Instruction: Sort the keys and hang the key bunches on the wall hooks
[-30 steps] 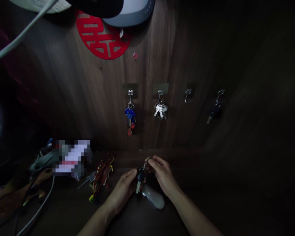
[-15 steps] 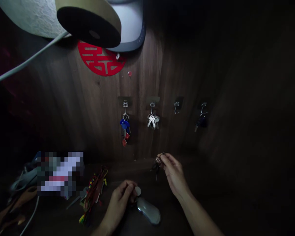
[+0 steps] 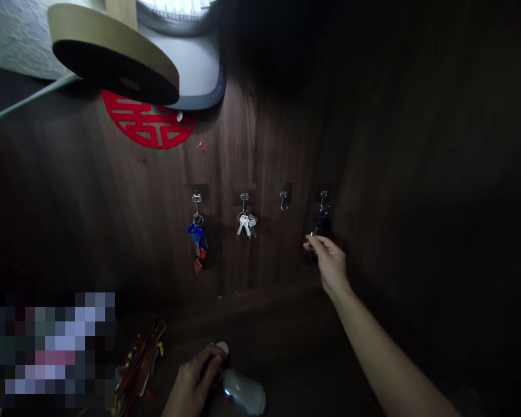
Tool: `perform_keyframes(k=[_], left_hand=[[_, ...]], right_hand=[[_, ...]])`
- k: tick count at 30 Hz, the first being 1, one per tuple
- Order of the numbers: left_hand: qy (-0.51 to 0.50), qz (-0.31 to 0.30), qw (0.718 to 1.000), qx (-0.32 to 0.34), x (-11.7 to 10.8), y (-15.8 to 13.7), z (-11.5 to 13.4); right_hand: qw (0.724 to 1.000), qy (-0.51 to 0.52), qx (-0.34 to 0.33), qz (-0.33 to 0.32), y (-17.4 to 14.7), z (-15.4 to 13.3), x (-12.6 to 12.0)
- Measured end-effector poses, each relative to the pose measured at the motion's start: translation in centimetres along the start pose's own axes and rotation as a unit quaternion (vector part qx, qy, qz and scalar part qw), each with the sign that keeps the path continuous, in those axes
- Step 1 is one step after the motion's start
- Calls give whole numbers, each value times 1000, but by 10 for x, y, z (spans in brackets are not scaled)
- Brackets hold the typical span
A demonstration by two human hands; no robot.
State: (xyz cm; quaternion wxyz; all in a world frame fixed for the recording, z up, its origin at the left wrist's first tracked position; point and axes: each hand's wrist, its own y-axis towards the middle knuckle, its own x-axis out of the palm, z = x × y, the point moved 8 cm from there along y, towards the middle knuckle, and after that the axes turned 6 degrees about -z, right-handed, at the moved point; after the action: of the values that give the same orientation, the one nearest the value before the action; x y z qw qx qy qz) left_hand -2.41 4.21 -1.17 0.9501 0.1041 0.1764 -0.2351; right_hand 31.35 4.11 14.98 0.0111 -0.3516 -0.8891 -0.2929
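My right hand (image 3: 331, 262) is raised in front of the wall, its fingers pinching a bunch of keys (image 3: 311, 249) by the ring. It is just below the far right hook (image 3: 324, 200), where a dark key bunch (image 3: 322, 221) hangs, partly hidden by the hand. Low in the view, my left hand (image 3: 198, 370) is closed with its fingertips at a small round pale disc (image 3: 222, 347). Beside those fingers lies a shiny grey rounded object (image 3: 244, 392); I cannot tell whether it is joined to the disc.
On the wall, blue-tagged keys (image 3: 197, 234) and silver keys (image 3: 244, 225) hang from two hooks; a bare hook (image 3: 283, 200) follows. Above are a red paper cutout (image 3: 156, 130), a cap (image 3: 197, 72) and a round lamp-like disc (image 3: 117, 63). Colourful cords (image 3: 139, 365) lie lower left.
My right hand has moved up and to the right with the keys, toward the far right hook. My left hand stays beside the grey object. The camera view has shifted.
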Motion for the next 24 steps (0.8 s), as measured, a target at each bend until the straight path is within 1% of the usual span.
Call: perform_keyframes(k=[4,7,10,12,15,19,24], left_hand=[[9,-12,1000,-1,3,0,-1],[20,-16,1000,5,3,0,0],[42,-23,999,18,4,1,2],[59,-30,998,21,5,2,2],[75,-29,997,17,5,3,1],[83,-27,996,18,5,4,1],[72,-20,997,5,4,4,0]], right_hand=[[998,-13,-41,35,39,-8,-16],[993,-51,-72,76,62,-17,-26],[987,-80,-84,107,80,-23,-33],[985,-92,-86,115,91,-24,-35],[981,-122,-86,126,104,-24,-38],[973,-173,-75,134,116,-16,-40],[967,-212,-60,128,115,-1,-40]])
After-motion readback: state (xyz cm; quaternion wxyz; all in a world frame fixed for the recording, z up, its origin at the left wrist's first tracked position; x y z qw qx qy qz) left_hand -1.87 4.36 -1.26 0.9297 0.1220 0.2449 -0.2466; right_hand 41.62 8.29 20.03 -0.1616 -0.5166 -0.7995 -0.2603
